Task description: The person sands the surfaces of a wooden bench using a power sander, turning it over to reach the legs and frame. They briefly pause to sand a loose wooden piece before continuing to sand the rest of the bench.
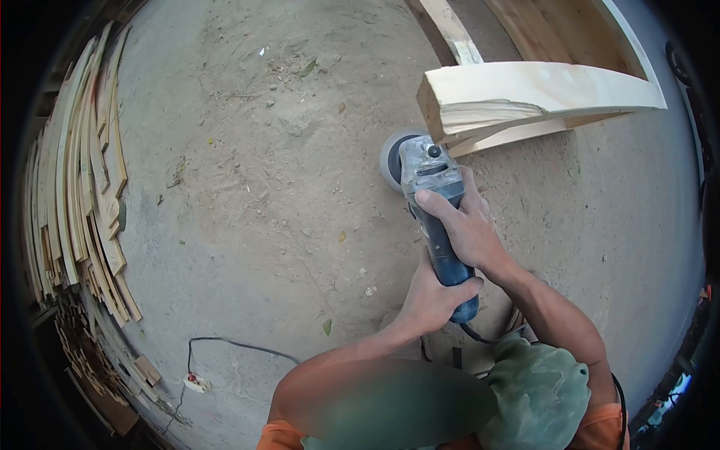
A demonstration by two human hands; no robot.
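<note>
Both hands are wrapped round a blue angle grinder (446, 244) with a dusty grey head. My left hand (433, 296) grips the rear of its body, thumb across the handle. Farther forward, my right hand (469, 221) holds it just behind the head, thumb on top. The round disc (391, 161) shows at the head's left side, partly hidden by the housing. Close to the grinder's head is the end of a pale wooden frame (547, 86), whose near face has a rough, splintered patch. A dark cord leaves the back of the tool.
A long stack of wooden strips (79, 172) lies on the left. Black cable (240, 343) runs across the dusty concrete floor (285, 247) to a small pale connector (197, 383). Small stones and leaves are scattered about. Green cloth (536, 390) shows at my lower body.
</note>
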